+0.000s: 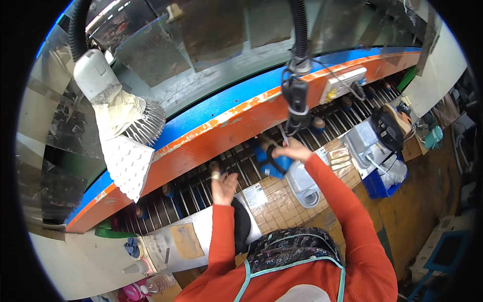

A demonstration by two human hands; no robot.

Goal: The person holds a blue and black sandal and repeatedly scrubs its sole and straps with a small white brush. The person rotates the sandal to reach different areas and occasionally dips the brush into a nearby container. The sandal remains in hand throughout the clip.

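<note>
My left hand [225, 189] is open over the edge of the roller rack, fingers apart, with a pale wrap around one finger. A black, rounded piece [242, 226] lies beside my left forearm. My right hand [293, 150] is closed at a blue object [270, 163] with a dark, curved, strap-like part, blurred in this view. A thin pale stick shows beside its fingers; what exactly they grip is hidden. Below that hand stands a grey plastic container [302, 183] with a round opening.
An orange and blue beam [221, 123] crosses above the rack of metal rollers [241, 168]. A lamp [126, 126] hangs at left, a cable [299, 95] at centre. Another grey container [361, 143], shoes [390, 130] and a blue bin [375, 187] stand at right. Gridded cardboard [271, 206] covers the bench.
</note>
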